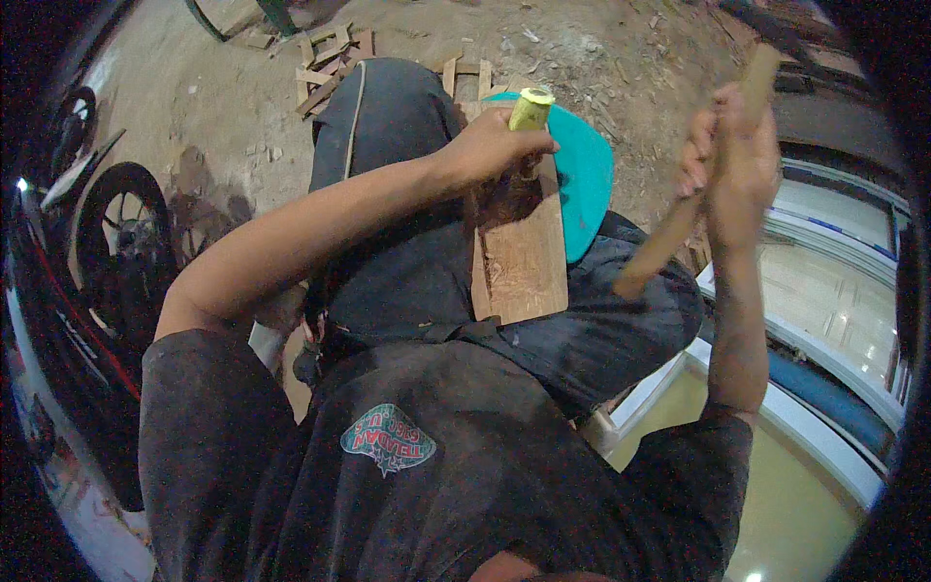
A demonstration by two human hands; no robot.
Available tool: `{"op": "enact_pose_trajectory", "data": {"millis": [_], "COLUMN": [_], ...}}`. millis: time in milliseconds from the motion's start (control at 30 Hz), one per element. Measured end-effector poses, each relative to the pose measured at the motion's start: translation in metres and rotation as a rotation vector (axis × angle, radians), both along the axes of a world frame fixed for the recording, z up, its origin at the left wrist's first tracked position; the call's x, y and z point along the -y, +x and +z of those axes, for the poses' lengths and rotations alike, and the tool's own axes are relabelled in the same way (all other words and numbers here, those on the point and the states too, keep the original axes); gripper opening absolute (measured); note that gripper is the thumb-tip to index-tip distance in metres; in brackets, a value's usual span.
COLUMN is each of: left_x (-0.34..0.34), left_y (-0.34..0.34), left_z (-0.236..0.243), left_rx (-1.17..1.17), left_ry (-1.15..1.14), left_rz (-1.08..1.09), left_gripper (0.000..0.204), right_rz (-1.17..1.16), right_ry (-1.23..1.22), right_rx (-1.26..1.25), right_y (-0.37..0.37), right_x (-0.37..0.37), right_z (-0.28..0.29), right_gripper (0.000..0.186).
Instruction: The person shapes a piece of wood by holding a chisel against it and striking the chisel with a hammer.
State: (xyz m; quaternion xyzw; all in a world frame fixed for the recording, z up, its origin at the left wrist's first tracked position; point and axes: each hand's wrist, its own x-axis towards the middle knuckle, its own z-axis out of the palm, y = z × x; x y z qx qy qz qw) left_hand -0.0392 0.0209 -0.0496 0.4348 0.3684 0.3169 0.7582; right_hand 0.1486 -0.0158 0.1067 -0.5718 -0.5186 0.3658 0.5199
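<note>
My left hand [504, 145] is closed round the upright yellow handle [529, 105] of a tool, probably a chisel, above a wooden board [519, 272] lying across my lap. A roughly carved hollow shows in the board; the tool's tip is hidden by my hand and shadow. My right hand [732, 160] is closed on a wooden stick [650, 262], held raised at the right and slanting down toward my thigh, slightly blurred. A turquoise rounded object [582, 184] sits just beyond the board, partly behind it.
Wood offcuts [330, 63] and shavings lie on the dirt ground [252, 97] ahead. A motorbike [126, 242] with dark wheels stands close on my left. White-framed panels [839, 281] and a tiled surface are at my right.
</note>
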Motion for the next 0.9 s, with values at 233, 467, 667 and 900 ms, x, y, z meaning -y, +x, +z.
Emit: {"op": "enact_pose_trajectory", "data": {"millis": [233, 467, 667, 900], "left_x": [0.0, -0.004, 0.002, -0.005], "left_y": [0.0, 0.006, -0.001, -0.004], "left_z": [0.002, 0.001, -0.002, 0.009], "left_rx": [-0.031, -0.106, -0.225, -0.043], "left_ry": [0.057, 0.039, 0.037, 0.105], "left_rz": [-0.007, -0.161, -0.209, -0.001], "left_gripper": [0.021, 0.025, 0.03, 0.022], "right_rz": [0.236, 0.401, 0.17, 0.209], "right_ry": [-0.323, -0.29, -0.289, -0.244], "right_rx": [0.462, 0.581, 0.253, 0.099], "right_y": [0.021, 0.031, 0.018, 0.022], "right_x": [-0.005, -0.001, -0.007, 0.006], "right_z": [0.003, -0.032, 0.027, 0.028], "right_gripper": [0.038, 0.03, 0.033, 0.031]}}
